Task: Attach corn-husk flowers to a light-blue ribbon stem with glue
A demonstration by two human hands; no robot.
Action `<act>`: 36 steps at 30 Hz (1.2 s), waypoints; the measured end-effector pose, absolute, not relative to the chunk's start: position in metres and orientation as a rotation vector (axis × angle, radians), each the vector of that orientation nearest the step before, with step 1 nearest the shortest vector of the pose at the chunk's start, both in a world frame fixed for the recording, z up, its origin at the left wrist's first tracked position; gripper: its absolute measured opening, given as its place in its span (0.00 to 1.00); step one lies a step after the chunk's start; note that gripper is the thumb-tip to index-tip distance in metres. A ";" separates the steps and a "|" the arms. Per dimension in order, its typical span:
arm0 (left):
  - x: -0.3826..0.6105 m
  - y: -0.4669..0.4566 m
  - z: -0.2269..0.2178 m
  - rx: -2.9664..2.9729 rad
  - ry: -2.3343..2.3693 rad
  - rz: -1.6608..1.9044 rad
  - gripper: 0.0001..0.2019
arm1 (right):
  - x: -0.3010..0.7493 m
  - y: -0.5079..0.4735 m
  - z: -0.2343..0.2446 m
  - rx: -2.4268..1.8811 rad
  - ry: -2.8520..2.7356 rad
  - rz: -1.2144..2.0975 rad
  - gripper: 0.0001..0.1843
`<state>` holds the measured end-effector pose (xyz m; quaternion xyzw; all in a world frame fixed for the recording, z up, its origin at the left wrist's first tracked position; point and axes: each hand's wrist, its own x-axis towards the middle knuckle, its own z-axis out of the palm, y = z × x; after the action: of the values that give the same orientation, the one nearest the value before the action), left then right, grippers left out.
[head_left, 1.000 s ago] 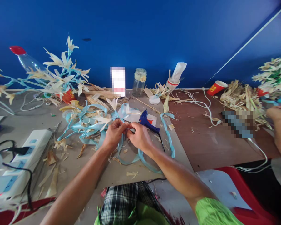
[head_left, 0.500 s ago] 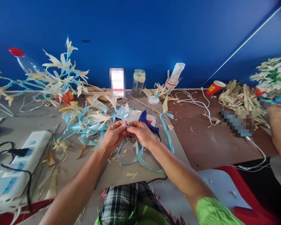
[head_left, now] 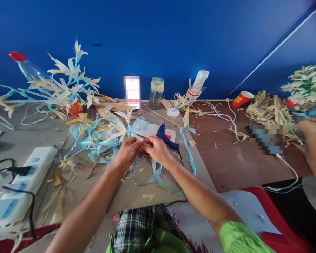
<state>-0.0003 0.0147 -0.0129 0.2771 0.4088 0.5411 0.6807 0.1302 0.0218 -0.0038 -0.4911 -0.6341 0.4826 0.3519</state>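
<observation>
Two hands meet at centre frame: left hand (head_left: 127, 151) and right hand (head_left: 158, 151) both pinch one pale blue ribbon (head_left: 190, 154), its loops trailing on the table (head_left: 226, 158) below. One blue glue gun (head_left: 166, 137) lies just right; one glass jar (head_left: 156, 92) stands above.

Both bare forearms converge just left of the glue gun (head_left: 166, 137); the left hand (head_left: 127, 151) and right hand (head_left: 158, 151) meet fingertip to fingertip (thumbs and forefingers pinched closed), knuckles raised.
</observation>
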 end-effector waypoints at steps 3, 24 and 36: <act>0.002 0.014 -0.012 0.618 0.934 1.201 0.14 | 0.130 0.019 -0.003 -1.287 -1.700 1.106 0.07; -0.001 0.010 -0.003 0.492 0.667 1.261 0.11 | 0.134 0.027 0.004 -0.903 -0.912 2.033 0.08; -0.011 0.017 -0.008 0.483 0.598 1.344 0.05 | 0.129 0.026 0.001 -0.944 -0.813 2.061 0.13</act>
<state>-0.0108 0.0165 -0.0081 0.2181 0.2700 0.6068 0.7151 0.1294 0.0264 0.0011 -0.3659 -0.3151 0.7989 0.3587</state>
